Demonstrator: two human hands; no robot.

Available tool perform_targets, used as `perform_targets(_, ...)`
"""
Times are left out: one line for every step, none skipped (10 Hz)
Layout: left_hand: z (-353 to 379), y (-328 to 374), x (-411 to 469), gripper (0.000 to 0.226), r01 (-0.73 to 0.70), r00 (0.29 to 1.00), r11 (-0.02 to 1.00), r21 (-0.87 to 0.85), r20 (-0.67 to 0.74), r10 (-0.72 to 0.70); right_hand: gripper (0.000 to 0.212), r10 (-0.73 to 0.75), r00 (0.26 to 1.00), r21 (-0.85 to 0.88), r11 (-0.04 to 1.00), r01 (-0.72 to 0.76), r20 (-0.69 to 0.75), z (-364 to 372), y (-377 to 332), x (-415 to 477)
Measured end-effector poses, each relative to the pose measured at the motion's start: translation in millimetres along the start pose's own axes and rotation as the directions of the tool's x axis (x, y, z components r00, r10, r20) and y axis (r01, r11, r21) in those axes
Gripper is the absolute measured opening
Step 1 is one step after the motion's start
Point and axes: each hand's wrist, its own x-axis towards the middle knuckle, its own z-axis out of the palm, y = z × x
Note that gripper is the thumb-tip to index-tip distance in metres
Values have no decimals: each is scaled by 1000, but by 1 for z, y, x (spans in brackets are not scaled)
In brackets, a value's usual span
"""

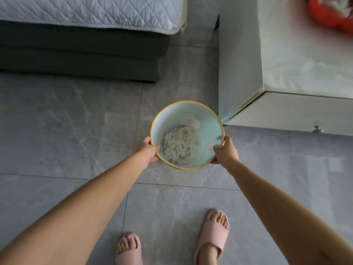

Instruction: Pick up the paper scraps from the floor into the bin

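Mattress point(86, 12): upper left of the frame, white quilted cover stitched in diamonds.

Bed base point(76, 54): directly under the mattress, dark grey, in stepped layers, ending a little short of the mattress corner.

Cabinet point(238, 64): right side of the frame, pale and glossy, its top showing blurred reflections.

Drawer front point(286, 115): the cabinet's lower face at mid right, carrying one small metal knob point(317, 129).

Red object point(328, 14): upper right corner, on the cabinet top, too blurred for me to name.

Slippers, pink, open-toed, on my feet at bottom centre: left slipper point(128, 249) low in the frame, right slipper point(214, 236) set a little higher, the two apart.
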Motion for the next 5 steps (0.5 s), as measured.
perform_targets(2,-8,9,45,37,998,999,-1,43,-37,54,6,999,-6,1000,-5,31,1,8,5)
perform_targets(3,-11,18,50,40,998,999,30,49,-41,60,2,998,30,1000,-4,59,1,14,11)
perform_targets(1,-14,21,50,49,998,994,93,44,-54,58,6,998,-25,1000,-4,60,6,17,12)
perform_targets(-1,-10,18,45,60,995,971,233,62,-77,59,47,997,-114,993,-39,61,11,15,12)
perform_targets(-2,7,8,48,70,996,904,421,-84,-38,52,72,997,-316,947,-57,38,2,5,7)
